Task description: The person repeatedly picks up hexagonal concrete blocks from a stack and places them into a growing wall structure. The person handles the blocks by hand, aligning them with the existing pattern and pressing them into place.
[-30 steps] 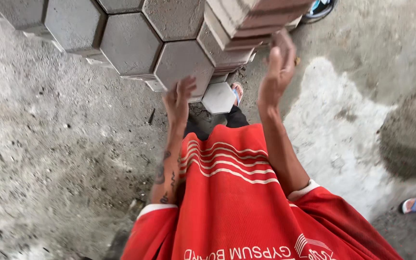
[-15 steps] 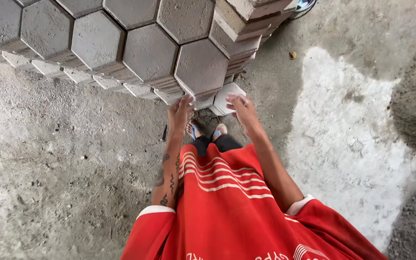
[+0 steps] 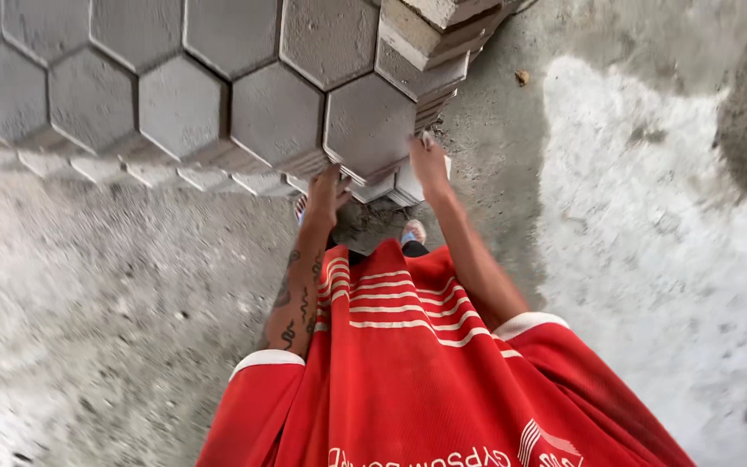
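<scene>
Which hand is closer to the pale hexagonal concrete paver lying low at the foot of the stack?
Right. The right hand rests against the pale hexagonal paver; the left hand is off to its left, under the stack's edge.

A second ago my right hand [image 3: 430, 163] was raised high against the reddish stacked pavers at the top; half a second ago it had dropped low by the pale paver on the ground, and now I have it reaching forward against the lower right edge of the nearest hexagonal paver stack [image 3: 369, 125]. My left hand [image 3: 326, 195] has slid from the stack's top face down to its lower left edge. My view has tipped, so the stacks fill more of the top and my feet are mostly hidden.
</scene>
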